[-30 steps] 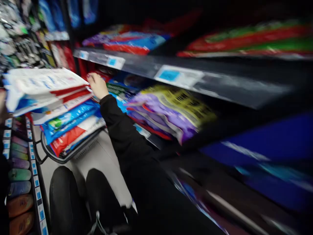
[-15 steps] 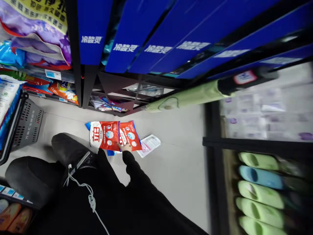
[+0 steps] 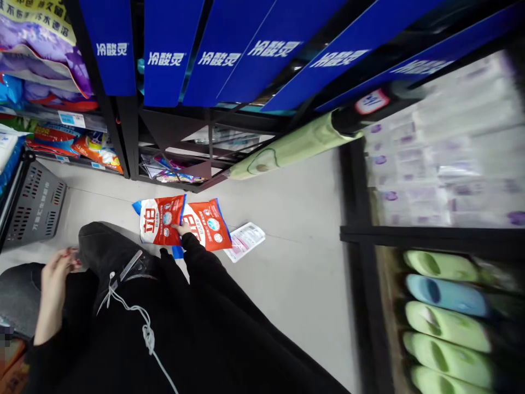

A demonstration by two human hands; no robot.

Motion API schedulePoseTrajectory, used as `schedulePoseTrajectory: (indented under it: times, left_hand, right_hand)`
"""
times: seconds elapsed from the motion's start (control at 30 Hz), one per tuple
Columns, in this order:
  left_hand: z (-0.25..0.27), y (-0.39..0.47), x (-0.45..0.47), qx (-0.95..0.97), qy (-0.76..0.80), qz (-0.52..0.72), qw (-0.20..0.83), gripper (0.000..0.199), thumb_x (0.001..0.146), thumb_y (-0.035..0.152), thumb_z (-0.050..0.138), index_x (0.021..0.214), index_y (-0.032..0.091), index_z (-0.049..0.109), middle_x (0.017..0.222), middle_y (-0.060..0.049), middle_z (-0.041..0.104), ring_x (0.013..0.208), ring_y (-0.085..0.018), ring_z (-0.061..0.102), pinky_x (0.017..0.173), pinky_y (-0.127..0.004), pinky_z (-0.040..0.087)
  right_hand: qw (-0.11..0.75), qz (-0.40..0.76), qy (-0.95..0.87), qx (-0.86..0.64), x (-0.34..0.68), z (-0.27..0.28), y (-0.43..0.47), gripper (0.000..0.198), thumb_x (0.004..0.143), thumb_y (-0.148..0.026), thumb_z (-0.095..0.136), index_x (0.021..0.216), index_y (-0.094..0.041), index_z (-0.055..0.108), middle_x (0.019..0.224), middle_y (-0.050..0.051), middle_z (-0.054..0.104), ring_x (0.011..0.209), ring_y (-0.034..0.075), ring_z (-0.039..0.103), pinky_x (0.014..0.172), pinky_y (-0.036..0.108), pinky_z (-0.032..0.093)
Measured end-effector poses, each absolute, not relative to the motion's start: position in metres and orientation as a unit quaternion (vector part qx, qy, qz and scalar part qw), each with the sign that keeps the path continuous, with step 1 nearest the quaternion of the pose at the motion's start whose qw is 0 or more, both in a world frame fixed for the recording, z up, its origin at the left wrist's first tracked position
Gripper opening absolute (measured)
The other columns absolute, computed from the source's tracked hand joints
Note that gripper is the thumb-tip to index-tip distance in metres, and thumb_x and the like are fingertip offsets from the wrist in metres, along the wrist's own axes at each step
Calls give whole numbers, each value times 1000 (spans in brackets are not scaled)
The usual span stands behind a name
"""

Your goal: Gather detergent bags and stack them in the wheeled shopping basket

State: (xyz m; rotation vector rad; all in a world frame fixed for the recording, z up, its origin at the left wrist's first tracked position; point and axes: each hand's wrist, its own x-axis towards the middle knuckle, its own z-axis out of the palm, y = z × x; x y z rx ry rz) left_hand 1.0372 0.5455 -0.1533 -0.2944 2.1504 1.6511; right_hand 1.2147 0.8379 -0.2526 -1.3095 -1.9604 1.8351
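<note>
My right hand (image 3: pixel 183 227) pinches the right edge of a red and white detergent bag (image 3: pixel 164 220). A second detergent bag (image 3: pixel 211 223) of the same kind lies on the floor just right of it, partly behind my hand and sleeve. Beyond that is a flat white and pink package (image 3: pixel 247 241), its left end tucked by the second bag. A bit of blue packaging (image 3: pixel 178 252) shows below the bags. My left hand (image 3: pixel 61 268) is raised over my knee at the left, fingers loosely bent and slightly blurred, with nothing visible in them.
A grey shopping basket (image 3: pixel 41 205) stands at the left, below shelved detergent bags (image 3: pixel 53 134). Blue shelf panels (image 3: pixel 172 60) run along the top. A green roll-like item (image 3: pixel 287 150) leans out from the rack. White packs (image 3: pixel 443 164) and green slippers (image 3: pixel 449 320) fill the right shelves.
The left detergent bag has shifted away from the second one, uncovering more of it. My right hand now grips the left bag's edge. My left hand has come into view, and the camera has turned slightly.
</note>
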Motion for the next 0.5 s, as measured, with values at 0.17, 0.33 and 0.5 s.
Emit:
schedulePoseTrajectory:
  times: [0.17, 0.33, 0.5]
  left_hand:
    - [-226, 609, 1065, 172, 865, 377, 283, 66, 67, 44, 72, 120, 11, 52, 112, -16, 64, 104, -29, 60, 93, -46, 47]
    - [-254, 657, 1077, 333, 882, 313, 117, 75, 76, 31, 65, 141, 7, 35, 144, -21, 40, 138, -32, 33, 113, -47, 31]
    - [-233, 644, 1052, 295, 890, 344, 55, 47, 84, 22, 46, 128, 8, 53, 125, -18, 60, 110, -27, 62, 95, -35, 48]
  right_hand:
    - [22, 661, -571, -486, 1119, -260, 835, 14, 59, -21, 66, 69, -16, 58, 63, 3, 61, 65, 18, 58, 65, 30, 48]
    - [22, 718, -529, -452, 1078, -232, 803, 14, 58, -24, 64, 67, -15, 57, 57, 0, 57, 51, 13, 51, 51, 23, 42]
    - [-2, 857, -401, -324, 1077, -197, 794, 27, 62, -37, 68, 73, -17, 54, 58, -1, 56, 47, 13, 52, 48, 23, 42]
